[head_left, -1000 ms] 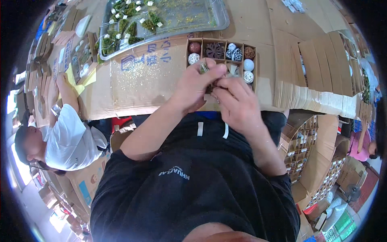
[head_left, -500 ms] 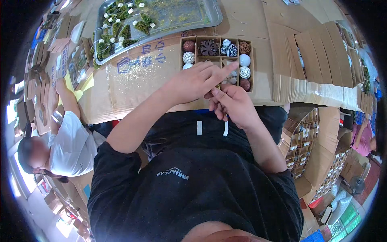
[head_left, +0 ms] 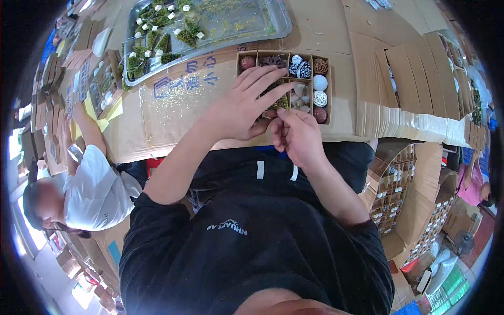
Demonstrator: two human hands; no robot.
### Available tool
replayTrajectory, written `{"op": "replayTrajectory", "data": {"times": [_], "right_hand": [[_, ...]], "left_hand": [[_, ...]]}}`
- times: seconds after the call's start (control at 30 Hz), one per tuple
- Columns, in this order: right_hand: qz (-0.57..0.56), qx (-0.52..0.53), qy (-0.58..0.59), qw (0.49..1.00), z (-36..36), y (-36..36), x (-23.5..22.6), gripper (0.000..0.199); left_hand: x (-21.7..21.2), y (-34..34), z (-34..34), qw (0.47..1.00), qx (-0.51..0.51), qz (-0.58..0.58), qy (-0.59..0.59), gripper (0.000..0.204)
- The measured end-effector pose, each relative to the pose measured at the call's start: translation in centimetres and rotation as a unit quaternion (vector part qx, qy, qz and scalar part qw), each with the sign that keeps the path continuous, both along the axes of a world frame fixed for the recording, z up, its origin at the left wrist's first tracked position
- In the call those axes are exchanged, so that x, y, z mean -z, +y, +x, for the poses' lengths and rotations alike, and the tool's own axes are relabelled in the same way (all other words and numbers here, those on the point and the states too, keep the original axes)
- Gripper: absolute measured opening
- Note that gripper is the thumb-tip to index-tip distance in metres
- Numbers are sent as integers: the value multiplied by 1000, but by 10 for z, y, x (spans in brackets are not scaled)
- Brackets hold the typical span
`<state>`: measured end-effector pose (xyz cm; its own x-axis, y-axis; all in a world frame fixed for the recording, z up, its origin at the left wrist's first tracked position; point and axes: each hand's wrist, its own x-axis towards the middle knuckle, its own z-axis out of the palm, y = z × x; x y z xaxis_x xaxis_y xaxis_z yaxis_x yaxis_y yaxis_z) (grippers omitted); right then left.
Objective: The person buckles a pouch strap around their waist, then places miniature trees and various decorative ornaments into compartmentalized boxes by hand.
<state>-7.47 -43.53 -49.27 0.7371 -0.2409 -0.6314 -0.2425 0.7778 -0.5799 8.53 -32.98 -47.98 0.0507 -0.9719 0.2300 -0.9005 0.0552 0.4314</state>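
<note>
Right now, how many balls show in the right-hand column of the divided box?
4, from far to near: brown twig ball, smooth white ball, white woven ball, reddish-brown ball. None looks hidden there; the left hand covers part of the divided box further left.

Take the divided box (head_left: 329, 89) as clock centre. You have bare cardboard sheeting (head_left: 181, 123) for hand passage at 9 o'clock and 1 o'clock. The shallow tray (head_left: 236, 23) obstructs 10 o'clock. At 3 o'clock, beyond a narrow lane, the row of cardboard pieces (head_left: 412, 79) blocks you. Your left hand (head_left: 239, 107) covers the 8 o'clock compartments; your right hand (head_left: 300, 134) obstructs 6 o'clock.
</note>
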Motion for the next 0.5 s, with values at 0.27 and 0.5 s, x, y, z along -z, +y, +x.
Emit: {"op": "replayTrajectory", "data": {"times": [0.27, 0.5], "right_hand": [[3, 93, 13, 996, 5, 17, 18, 24], [52, 5, 61, 997, 3, 3, 7, 32]], "left_hand": [[18, 6, -5, 998, 48, 33, 19, 96], [26, 5, -1, 993, 92, 50, 52, 90]]}}
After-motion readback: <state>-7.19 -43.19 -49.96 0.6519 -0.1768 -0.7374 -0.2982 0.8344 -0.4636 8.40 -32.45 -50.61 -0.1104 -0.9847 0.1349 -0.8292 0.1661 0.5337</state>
